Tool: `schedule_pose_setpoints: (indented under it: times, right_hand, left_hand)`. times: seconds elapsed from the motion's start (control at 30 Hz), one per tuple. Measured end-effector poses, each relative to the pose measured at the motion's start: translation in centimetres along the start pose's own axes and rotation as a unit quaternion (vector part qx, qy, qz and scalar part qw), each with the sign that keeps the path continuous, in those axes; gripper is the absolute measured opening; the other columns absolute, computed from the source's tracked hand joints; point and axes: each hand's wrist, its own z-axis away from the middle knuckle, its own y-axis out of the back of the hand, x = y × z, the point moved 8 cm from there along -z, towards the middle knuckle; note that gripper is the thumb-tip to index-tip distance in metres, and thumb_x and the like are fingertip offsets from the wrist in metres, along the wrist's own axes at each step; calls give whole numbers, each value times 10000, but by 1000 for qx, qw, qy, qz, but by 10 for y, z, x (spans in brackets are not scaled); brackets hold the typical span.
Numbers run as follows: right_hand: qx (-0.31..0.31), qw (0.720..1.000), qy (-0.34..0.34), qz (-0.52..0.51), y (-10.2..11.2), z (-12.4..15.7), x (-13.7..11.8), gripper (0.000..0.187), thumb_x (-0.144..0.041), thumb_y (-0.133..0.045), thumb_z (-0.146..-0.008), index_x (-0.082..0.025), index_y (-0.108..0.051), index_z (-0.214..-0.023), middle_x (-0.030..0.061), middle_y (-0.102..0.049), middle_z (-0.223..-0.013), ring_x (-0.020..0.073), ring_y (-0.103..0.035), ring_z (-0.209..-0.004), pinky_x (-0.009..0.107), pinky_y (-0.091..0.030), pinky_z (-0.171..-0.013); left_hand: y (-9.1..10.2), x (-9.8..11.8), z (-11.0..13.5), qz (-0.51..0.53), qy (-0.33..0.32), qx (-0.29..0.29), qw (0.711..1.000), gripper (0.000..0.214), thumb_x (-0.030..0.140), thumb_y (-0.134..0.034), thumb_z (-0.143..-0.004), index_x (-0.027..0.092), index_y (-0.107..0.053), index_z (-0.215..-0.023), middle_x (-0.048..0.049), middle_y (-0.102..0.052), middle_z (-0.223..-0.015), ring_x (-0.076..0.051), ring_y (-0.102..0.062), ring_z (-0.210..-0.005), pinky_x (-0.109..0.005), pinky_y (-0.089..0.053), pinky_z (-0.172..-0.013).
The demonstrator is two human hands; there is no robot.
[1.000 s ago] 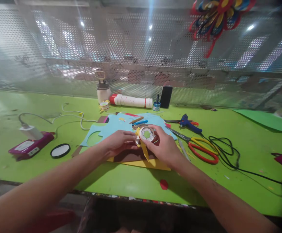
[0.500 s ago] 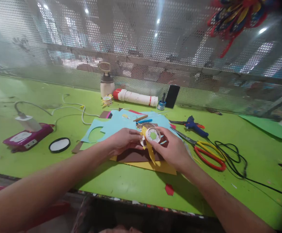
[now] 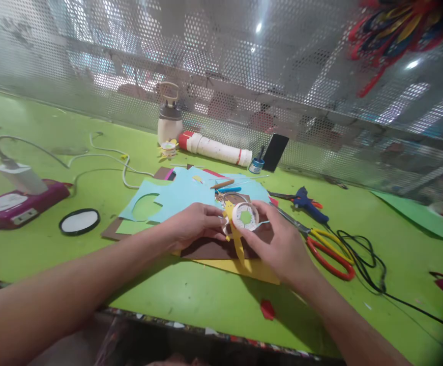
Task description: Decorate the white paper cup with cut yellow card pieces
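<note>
Between my hands is a small round paper craft (image 3: 245,217), white-rimmed with a green centre, its open face turned toward me. Yellow paper pieces (image 3: 238,244) stick out from its left side and below it. My right hand (image 3: 276,239) grips the round body from the right, thumb under the rim and fingers behind. On the other side, my left hand (image 3: 200,223) pinches the craft's left edge near the yellow part; its fingertips are partly hidden. Beneath lie brown card (image 3: 206,248), yellow card (image 3: 257,269) and light-blue sheets (image 3: 183,190).
Scissors (image 3: 330,254) and a blue glue gun (image 3: 308,204) with black cord lie right. At left are a purple power strip (image 3: 34,206) and a black-rimmed disc (image 3: 79,222). Behind stand a spray bottle (image 3: 170,124), a white tube (image 3: 217,150) and a similar craft (image 3: 168,148).
The camera view has tilted and shifted slightly. Both hands keep their hold on the round paper craft, which is turned a little; the things on the table stay where they were.
</note>
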Motion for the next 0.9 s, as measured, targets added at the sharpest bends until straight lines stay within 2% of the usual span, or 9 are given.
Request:
schedule_pose_setpoints:
  times: [0.1,0.17,0.33,0.43,0.57,0.73,0.9]
  right_hand:
    - [-5,997,62,52,-6,5,-12,414,-325,-638,-822,-152,-534,-1183,107,-633,-1092,243,-581,-991,393,-489,-855]
    - [-14,994,77,70,-8,7,-15,399,-299,-642,-822,-151,-534,-1176,110,-618,-1098,250,-554,-1024,402,-477,-873]
    - [-36,994,72,72,-12,7,-15,369,-266,-628,-835,-156,-528,-1172,121,-587,-1139,254,-517,-1088,422,-454,-931]
    - [-48,995,63,67,-14,7,-13,369,-267,-623,-838,-185,-515,-1181,112,-584,-1146,258,-522,-1090,436,-461,-926]
    - [-60,994,57,67,-16,7,-11,381,-260,-618,-840,-188,-508,-1197,103,-578,-1153,252,-527,-1095,426,-462,-930]
    - [-64,994,57,71,-17,7,-10,390,-256,-621,-839,-165,-513,-1204,107,-585,-1148,248,-545,-1077,409,-473,-914]
    - [-46,994,66,69,-15,8,-12,387,-245,-624,-838,-172,-515,-1203,106,-594,-1139,242,-578,-1046,410,-486,-899]
  left_hand:
    - [-1,0,1,-8,0,-3,1000,229,164,-715,-716,43,-694,-909,-141,-702,-903,-149,-648,-748,-270,-522,-754]
    - [-2,0,2,-8,-3,-10,1000,251,174,-723,-708,45,-696,-921,-150,-702,-930,-162,-652,-769,-290,-518,-777]
    - [-5,-1,4,4,-4,-20,1000,257,204,-735,-697,76,-708,-918,-122,-709,-875,-182,-661,-787,-321,-514,-808]
    - [-4,0,5,0,-1,-6,1000,225,223,-746,-681,85,-711,-856,-92,-698,-781,-179,-660,-757,-307,-519,-775]
    - [-4,2,7,-9,1,5,1000,197,215,-736,-680,92,-705,-831,-80,-692,-771,-163,-651,-721,-297,-519,-756]
    - [-6,2,8,-16,-4,2,1000,159,194,-703,-709,87,-687,-824,-84,-688,-776,-173,-657,-750,-305,-513,-784]
    - [-5,2,10,-14,-4,20,1000,107,173,-683,-714,98,-672,-789,-63,-682,-750,-142,-645,-693,-276,-515,-742]
